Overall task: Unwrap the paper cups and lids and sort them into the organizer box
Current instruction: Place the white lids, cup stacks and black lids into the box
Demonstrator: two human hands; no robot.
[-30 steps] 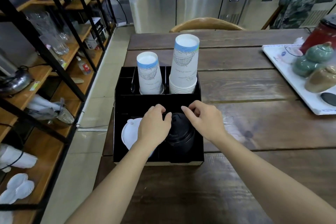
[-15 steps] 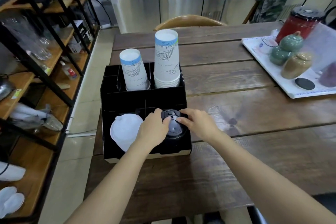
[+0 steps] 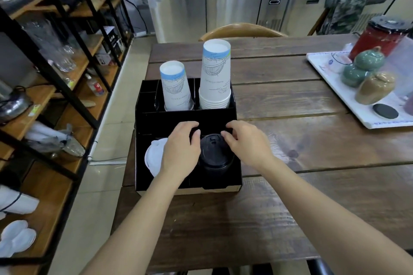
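A black organizer box (image 3: 185,187) stands on the wooden table. Its back compartments hold a short stack of upside-down paper cups (image 3: 175,87) on the left and a taller stack (image 3: 215,76) on the right. White lids (image 3: 153,156) lie in the front left compartment. A stack of black lids (image 3: 214,154) sits in the front right compartment. My left hand (image 3: 181,149) rests against the black stack's left side, fingers curled over its far edge. My right hand (image 3: 245,143) touches the stack's right side with fingers bent. Neither hand lifts anything.
A white tray (image 3: 330,87) with green and tan lidded jars and a red canister (image 3: 380,35) sits at the table's right. A wooden chair back (image 3: 241,29) stands behind the table. Black-framed shelves (image 3: 55,87) with glassware line the left side.
The view has shifted slightly. Both hands stay at the black lid stack, and their fingers have moved from the lid's top to its sides and far edge.
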